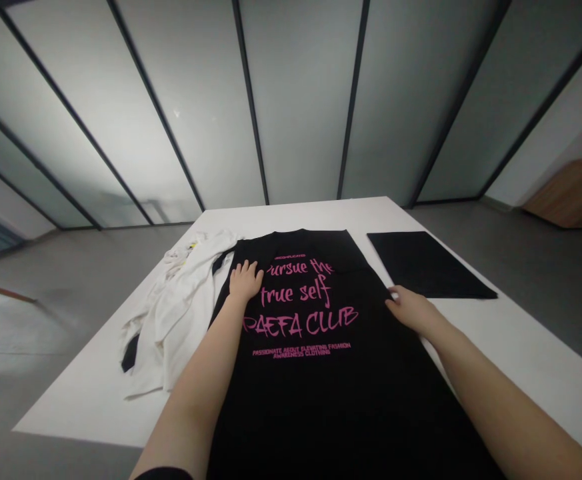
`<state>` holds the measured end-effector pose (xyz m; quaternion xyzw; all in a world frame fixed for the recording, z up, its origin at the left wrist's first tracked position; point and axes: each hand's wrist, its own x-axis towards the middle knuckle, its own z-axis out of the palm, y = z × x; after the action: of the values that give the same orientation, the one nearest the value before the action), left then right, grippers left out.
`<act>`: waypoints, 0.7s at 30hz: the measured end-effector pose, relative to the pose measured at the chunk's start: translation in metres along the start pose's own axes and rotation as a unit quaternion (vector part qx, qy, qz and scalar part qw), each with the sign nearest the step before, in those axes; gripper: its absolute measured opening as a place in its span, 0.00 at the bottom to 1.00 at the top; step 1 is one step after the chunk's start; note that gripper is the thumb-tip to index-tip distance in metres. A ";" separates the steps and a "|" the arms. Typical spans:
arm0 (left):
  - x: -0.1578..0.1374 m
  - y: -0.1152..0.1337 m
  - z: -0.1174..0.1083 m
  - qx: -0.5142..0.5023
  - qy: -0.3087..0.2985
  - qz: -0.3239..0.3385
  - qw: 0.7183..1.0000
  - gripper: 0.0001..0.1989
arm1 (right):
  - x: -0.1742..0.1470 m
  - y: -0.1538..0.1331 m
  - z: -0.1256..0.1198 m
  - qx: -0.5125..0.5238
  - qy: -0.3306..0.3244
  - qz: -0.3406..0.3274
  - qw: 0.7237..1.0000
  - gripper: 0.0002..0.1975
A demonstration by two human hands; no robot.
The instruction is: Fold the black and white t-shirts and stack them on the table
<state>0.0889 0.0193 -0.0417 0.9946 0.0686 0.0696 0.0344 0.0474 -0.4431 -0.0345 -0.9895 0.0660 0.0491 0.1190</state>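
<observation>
A black T-shirt (341,393) with pink lettering lies spread on the white table, its near end running out of view toward me. My left hand (245,280) rests flat on its upper left part, fingers spread, beside the printed words. At the right edge of the shirt, my right hand (411,308) has its thumb and fingers closed on the fabric. A small fold of black cloth sticks out past the shirt's upper left edge, against white clothing.
Rumpled white clothing (171,327) with some black parts is heaped on the left of the white table (85,400). A flat black rectangular item (431,267) lies on the right. Frosted glass panels (301,100) stand behind the table, and a wooden piece (571,193) is at far right.
</observation>
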 end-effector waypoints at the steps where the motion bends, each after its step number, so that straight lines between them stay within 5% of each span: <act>1: 0.000 0.000 0.001 0.001 0.001 0.001 1.000 0.31 | 0.001 0.002 -0.003 0.006 -0.012 0.006 1.000 0.17; 4: -0.001 0.001 0.000 0.003 0.008 0.001 1.000 0.30 | 0.004 0.006 -0.010 0.036 -0.050 -0.006 0.998 0.07; 13: 0.000 0.008 -0.019 -0.062 0.069 0.028 0.995 0.20 | -0.006 0.005 -0.027 0.197 -0.123 0.055 0.971 0.08; 21: 0.004 0.046 -0.026 -0.045 0.023 0.076 0.996 0.15 | -0.019 0.001 -0.033 0.264 -0.162 0.080 0.948 0.15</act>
<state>0.0951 -0.0236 -0.0115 0.9925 -0.0091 0.0979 0.0722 0.0309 -0.4498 -0.0008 -0.8929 0.1350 0.1985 0.3810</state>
